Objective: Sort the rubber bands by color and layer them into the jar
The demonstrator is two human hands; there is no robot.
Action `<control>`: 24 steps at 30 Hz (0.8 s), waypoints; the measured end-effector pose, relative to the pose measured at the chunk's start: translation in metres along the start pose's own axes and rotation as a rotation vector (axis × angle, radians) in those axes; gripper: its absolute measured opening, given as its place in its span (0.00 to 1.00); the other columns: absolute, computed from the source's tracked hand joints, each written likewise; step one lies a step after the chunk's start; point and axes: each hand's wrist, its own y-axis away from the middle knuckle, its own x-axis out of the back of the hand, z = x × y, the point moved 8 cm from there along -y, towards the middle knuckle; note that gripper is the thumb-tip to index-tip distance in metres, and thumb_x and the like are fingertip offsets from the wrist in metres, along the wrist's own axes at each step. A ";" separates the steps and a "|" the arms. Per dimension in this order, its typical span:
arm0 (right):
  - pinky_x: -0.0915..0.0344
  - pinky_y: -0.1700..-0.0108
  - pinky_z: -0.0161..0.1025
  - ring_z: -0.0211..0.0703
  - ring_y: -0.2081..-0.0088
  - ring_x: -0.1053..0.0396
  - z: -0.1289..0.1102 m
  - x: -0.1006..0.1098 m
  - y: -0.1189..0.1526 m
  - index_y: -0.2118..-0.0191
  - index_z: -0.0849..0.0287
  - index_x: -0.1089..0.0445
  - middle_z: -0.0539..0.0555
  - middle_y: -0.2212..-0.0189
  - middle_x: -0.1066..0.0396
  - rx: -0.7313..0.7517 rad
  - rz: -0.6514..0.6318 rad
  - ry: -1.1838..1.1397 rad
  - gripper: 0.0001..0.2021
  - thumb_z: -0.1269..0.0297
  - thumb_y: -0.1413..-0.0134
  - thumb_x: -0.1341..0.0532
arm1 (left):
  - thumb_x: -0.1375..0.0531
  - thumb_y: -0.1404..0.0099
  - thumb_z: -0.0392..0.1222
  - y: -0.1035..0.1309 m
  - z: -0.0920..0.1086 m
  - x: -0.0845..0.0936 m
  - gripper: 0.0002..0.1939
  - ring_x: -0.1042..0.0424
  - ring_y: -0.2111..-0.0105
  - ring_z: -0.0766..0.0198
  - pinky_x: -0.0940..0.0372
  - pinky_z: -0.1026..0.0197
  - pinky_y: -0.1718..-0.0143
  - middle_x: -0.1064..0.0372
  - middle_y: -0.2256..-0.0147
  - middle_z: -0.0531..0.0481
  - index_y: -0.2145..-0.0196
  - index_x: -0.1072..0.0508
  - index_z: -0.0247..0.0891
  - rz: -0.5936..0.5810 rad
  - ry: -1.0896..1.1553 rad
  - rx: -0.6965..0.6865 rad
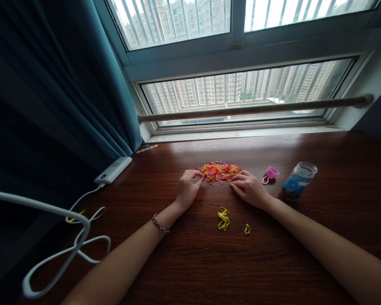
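Observation:
A loose pile of small rubber bands [219, 172], red, pink, orange and yellow, lies on the brown table. At its left edge is my left hand [189, 186], thumb and index finger curled toward each other against the bands; what lies between them I cannot make out. My right hand [250, 187] rests at the pile's right edge, fingers pressed together, with a bit of yellow rubber band at the tips. Nearer to me, between my forearms, sits a small group of yellow rubber bands [223, 218]. One more yellow band [247, 229] lies apart to its right.
Right of my right hand are a pink cap with a loop [272, 172] and a clear jar with a blue label [299, 180], its top uncovered. At left, a white power strip [113, 170] trails a white cable [82, 228]. A window with a rail [257, 109] stands behind the table [184, 262].

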 end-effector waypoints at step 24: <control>0.44 0.76 0.33 0.36 0.81 0.40 0.008 0.017 0.002 0.83 0.61 0.35 0.50 0.85 0.36 -0.320 0.151 -0.480 0.19 0.60 0.45 0.48 | 0.45 0.39 0.40 0.004 0.027 -0.018 0.08 0.38 0.55 0.57 0.43 0.50 0.52 0.30 0.60 0.49 0.66 0.26 0.41 -0.251 -0.093 -0.209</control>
